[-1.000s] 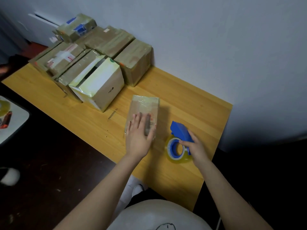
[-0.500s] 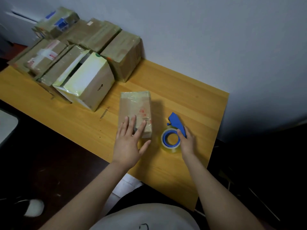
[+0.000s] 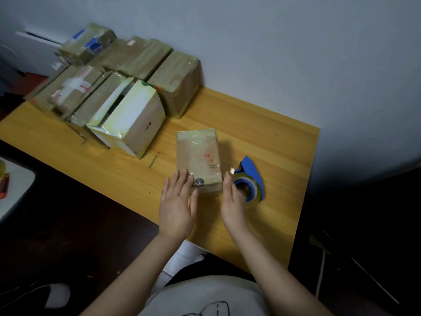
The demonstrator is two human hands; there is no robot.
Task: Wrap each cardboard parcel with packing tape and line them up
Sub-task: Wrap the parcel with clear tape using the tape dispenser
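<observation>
- The parcel (image 3: 197, 156) lies flat on the tabletop (image 3: 268, 137), toward the front edge. Its long axis runs away from the person. It is a small brown cardboard box with red print on top and glossy tape over the far end.
- It sits just ahead of both hands. The left hand (image 3: 176, 208) is nearer, laid flat, its straight fingers touching the near left corner.
- The right hand (image 3: 233, 201) stands edge-on by the near right corner, against the dispenser (image 3: 250, 176); I cannot tell whether it grips it.
- The dispenser is blue plastic with a clear roll, just right of the parcel.
- The stack (image 3: 136, 87) of shiny taped boxes sits packed together far left, by the wall.
</observation>
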